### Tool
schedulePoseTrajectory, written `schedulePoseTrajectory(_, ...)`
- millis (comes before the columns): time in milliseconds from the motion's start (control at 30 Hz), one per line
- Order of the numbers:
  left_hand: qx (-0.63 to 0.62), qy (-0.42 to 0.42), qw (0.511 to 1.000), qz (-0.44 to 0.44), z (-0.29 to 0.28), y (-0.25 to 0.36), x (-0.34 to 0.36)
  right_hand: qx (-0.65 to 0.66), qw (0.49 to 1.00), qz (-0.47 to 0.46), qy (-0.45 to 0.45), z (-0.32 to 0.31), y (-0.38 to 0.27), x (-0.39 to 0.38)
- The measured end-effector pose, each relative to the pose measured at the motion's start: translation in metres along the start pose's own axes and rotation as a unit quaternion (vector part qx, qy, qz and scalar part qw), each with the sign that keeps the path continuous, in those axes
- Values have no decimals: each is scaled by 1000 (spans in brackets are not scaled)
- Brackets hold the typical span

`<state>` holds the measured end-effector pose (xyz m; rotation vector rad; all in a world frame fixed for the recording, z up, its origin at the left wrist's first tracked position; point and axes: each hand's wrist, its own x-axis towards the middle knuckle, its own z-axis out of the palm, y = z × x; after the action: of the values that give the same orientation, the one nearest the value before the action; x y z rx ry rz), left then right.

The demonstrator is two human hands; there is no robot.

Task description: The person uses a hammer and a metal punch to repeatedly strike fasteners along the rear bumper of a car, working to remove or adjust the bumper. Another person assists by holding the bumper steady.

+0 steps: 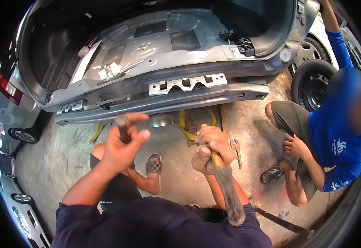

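Note:
My left hand [120, 146] is raised below the car's rear bumper bar [164, 102]. Its fingers close round a short, dark rod-like metal piece [123, 129], while the index finger points out to the right. In my right hand [214, 149] is a hand tool [229, 192] with a yellowish handle and a long, worn grey body. That tool slants down toward my right arm, its blunt rounded end lowest. Both hands are apart from the car. A silver notched bracket [187, 84] is fixed along the top of the bar.
Ahead lies the open, bare trunk floor [143, 46]. A person in a blue shirt [333, 144] squats at right, beside a loose wheel [312, 84]. A yellow strap [183, 126] lies under the bar. A long dark metal bar [283, 223] rests on the floor at lower right.

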<state>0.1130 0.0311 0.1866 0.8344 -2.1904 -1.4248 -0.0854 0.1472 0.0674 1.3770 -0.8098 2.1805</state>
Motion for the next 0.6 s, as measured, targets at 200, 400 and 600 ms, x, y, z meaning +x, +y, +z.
schedulePoseTrajectory(200, 137, 160, 973, 95, 11, 12, 55, -334, 909, 224, -113, -27, 68, -51)
schedulePoseTrajectory(400, 283, 194, 929, 136, 3, 5, 87, -18, 999, 30, 9, -11, 5, -13)
schedulePoseTrajectory(600, 315, 153, 937, 12, 12, 23, 103, -382, 897, 192, -114, -29, 42, -18)
